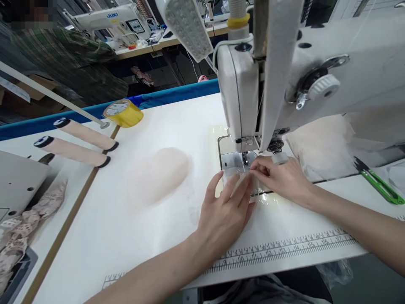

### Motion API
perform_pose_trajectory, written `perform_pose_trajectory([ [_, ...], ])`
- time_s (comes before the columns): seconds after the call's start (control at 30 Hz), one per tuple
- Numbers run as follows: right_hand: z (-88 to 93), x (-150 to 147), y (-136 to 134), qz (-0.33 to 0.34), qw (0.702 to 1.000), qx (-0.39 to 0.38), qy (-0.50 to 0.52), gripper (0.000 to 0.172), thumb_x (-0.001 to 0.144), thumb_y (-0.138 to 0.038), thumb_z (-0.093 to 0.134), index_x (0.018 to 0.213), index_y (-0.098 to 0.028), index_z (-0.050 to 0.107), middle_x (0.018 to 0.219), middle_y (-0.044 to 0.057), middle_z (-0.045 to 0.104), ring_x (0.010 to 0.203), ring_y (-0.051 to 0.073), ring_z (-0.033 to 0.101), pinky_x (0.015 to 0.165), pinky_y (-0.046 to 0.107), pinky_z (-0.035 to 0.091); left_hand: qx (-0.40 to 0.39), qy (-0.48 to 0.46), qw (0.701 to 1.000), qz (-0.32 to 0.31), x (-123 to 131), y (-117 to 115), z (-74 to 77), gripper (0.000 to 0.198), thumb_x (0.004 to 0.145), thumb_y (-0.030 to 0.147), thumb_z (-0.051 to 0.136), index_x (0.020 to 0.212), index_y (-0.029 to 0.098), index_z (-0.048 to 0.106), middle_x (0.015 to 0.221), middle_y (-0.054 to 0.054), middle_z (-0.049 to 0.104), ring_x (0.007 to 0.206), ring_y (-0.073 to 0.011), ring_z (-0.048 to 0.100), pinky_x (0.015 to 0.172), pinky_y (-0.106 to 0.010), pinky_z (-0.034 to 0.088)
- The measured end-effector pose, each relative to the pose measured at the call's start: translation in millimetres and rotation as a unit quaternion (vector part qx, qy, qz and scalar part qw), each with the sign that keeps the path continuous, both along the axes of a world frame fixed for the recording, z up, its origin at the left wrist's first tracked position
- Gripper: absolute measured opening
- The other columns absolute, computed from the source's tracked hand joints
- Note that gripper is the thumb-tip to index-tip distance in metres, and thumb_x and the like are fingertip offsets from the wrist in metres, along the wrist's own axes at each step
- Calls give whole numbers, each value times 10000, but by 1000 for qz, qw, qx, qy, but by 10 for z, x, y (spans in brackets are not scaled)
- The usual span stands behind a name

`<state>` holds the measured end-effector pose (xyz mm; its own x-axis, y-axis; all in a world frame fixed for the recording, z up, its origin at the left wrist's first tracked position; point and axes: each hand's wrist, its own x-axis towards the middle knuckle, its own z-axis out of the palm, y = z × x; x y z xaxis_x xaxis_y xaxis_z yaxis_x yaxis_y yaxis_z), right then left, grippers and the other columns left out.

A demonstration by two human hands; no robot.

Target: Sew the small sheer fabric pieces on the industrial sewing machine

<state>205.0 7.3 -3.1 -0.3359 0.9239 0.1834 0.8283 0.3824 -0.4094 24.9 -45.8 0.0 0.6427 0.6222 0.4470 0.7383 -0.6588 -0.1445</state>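
A white sewing machine stands over the table, its presser foot low above the metal needle plate. My left hand lies just in front of the foot, fingers spread, the tips resting on a small whitish, see-through strip. From the right, my right hand reaches in beside the foot. Its thumb and forefinger are pinched together near the strip; what lies between them is too small to make out. Clear tape borders the plate.
Left are a yellow tape roll, two pale thread spools and lace trim. Green thread snips and pale fabric lie right. A ruler scale runs along the front edge. Behind, a person in plaid is near another machine.
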Motion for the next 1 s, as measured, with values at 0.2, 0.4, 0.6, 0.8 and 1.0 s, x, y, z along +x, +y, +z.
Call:
perform_pose_trajectory([
  [0.2, -21, 111, -97, 88, 972, 206, -65, 261, 875, -159, 479, 993, -220, 703, 648, -38, 662, 455, 96, 461, 483, 261, 269, -34, -17, 999, 2, -24, 116, 12, 286, 919, 253, 524, 1184, 189, 610, 1169, -38, 674, 1145, -225, 551, 1060, -468, 276],
  [0.4, -16, 115, -178, 106, 943, 276, -150, 244, 857, -109, 488, 930, -157, 716, 748, 6, 693, 512, 108, 472, 499, 297, 259, -34, -17, 999, 8, -52, 194, -5, 284, 932, 238, 507, 1195, 191, 602, 1175, -42, 671, 1172, -225, 546, 1048, -467, 285],
  [0.6, -31, 103, -141, 107, 942, 268, -173, 264, 841, -102, 465, 878, -157, 721, 815, 54, 697, 573, 129, 505, 500, 313, 237, -47, -26, 999, 2, -64, 247, -5, 302, 921, 251, 514, 1204, 191, 602, 1162, -78, 674, 1182, -250, 543, 1039, -490, 301],
  [0.8, -27, 99, -117, 105, 941, 270, -174, 235, 811, -95, 479, 750, -172, 692, 853, 48, 700, 568, 130, 482, 503, 308, 236, -47, -39, 998, 6, -52, 266, -7, 301, 917, 247, 517, 1199, 187, 606, 1155, -86, 676, 1169, -255, 554, 1041, -495, 305],
  [1.0, -30, 111, -129, 106, 941, 267, -178, 228, 797, -71, 484, 742, -168, 682, 813, 28, 693, 510, 117, 414, 506, 303, 241, -37, -34, 999, 7, -43, 262, -19, 273, 927, 265, 508, 1160, 178, 620, 1154, -85, 677, 1184, -228, 546, 1055, -480, 295],
])
